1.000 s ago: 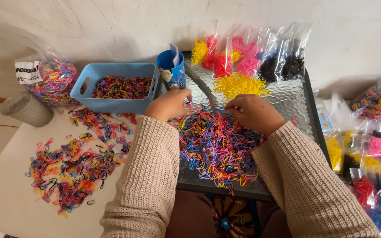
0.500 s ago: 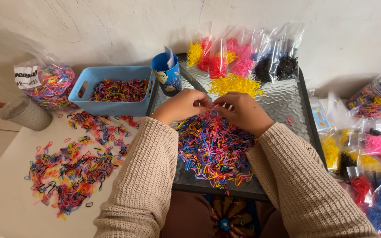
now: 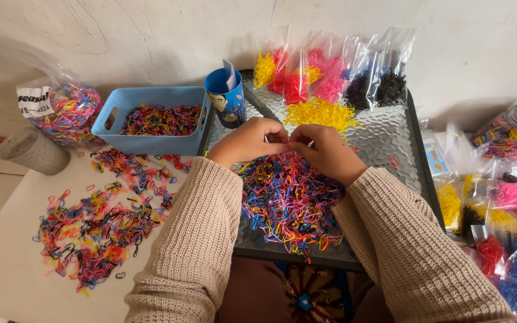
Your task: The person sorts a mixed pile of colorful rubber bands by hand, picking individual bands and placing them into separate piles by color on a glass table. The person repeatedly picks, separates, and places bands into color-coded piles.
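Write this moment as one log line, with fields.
left hand: fingertips meet right | right hand: same | under: mixed-colour band pile | beyond: yellow pile

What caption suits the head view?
Left hand and right hand meet fingertip to fingertip over a mixed-colour elastic band pile on a glass tray.

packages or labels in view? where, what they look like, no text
Big clear bag: far left by the wall, full of mixed-colour bands, white label with dark print.
Row of clear bags: back of the glass table, sorted yellow, red, pink, black.
Small clear bags: right side, yellow, pink, red, blue.
Clear jar: far right, mixed colours.
Blue cup: beside the blue basket, printed picture.
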